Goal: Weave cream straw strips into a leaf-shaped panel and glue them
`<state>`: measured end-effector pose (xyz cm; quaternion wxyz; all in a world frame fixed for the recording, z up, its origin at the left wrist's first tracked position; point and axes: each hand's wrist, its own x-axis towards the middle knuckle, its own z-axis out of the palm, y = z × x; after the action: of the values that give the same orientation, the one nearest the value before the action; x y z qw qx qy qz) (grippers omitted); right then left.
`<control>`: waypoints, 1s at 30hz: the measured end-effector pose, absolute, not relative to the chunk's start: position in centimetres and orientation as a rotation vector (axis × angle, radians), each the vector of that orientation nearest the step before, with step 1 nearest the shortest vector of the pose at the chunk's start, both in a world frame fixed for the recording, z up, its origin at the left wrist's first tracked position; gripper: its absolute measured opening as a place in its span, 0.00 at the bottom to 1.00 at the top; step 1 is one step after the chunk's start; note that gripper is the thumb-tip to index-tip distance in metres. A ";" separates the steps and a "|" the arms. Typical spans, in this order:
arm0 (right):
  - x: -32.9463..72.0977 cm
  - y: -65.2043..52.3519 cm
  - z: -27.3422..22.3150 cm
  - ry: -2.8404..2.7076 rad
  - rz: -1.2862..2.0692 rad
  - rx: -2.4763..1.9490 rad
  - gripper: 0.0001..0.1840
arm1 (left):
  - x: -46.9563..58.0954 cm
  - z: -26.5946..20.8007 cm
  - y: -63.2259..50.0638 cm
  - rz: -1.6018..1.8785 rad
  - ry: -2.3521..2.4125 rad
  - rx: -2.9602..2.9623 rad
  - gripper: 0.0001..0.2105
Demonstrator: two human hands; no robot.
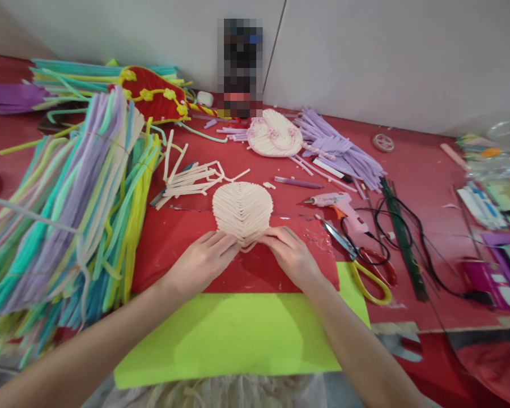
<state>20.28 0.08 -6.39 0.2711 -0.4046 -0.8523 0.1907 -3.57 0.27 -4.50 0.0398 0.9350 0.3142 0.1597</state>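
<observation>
A cream fan-shaped piece of pipe cleaners [241,205], laid in a herringbone pattern, lies on a red board [165,249]. My left hand [207,256] pinches its lower left edge, fingers closed together. On the lower right edge my right hand [289,254] has its fingertips closed as well. The narrow bottom end of the piece lies between the two hands, partly covered by the fingers. Short cut cream pipe cleaners [191,182] are piled just beyond it on the left. A purple pen [298,182] rests beyond it on the right.
A pink glue gun [334,202] and yellow-and-red handled scissors [361,266] lie at the right, with a black cord. Bundled coloured pipe cleaners [68,209] fill the left. Behind are a finished white fan [275,135] and lilac pipe cleaners [344,150]. A yellow-green sheet [233,334] lies in front.
</observation>
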 end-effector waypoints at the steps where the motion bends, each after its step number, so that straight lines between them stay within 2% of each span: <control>1: 20.3 0.1 -6.4 -2.288 0.511 -1.093 0.20 | -3.6 -4.5 0.2 0.489 0.963 2.887 0.12; 7: 20.5 -0.7 -6.3 -2.359 0.469 -1.143 0.19 | -4.1 -4.5 -2.5 0.398 1.220 2.981 0.20; 10: 20.4 -1.5 -6.2 -2.375 0.376 -1.182 0.18 | -4.0 -5.0 -5.3 0.375 1.429 2.857 0.21; 15: 19.8 -3.1 -5.9 -2.344 0.213 -1.254 0.18 | -2.8 -5.2 -9.5 0.345 1.654 2.660 0.29; 25: 17.8 -5.2 -6.0 -2.507 0.158 -1.323 0.36 | -2.1 -5.7 -10.2 0.278 1.665 2.638 0.33; 30: 17.3 -6.0 -6.5 -2.582 0.190 -1.343 0.37 | -2.1 -6.9 -9.8 0.231 1.710 2.596 0.35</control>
<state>17.26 -6.00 -6.46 0.1123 -0.4577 -0.8796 0.0647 -2.14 -9.77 -6.89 0.0121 0.8327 0.5486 0.0741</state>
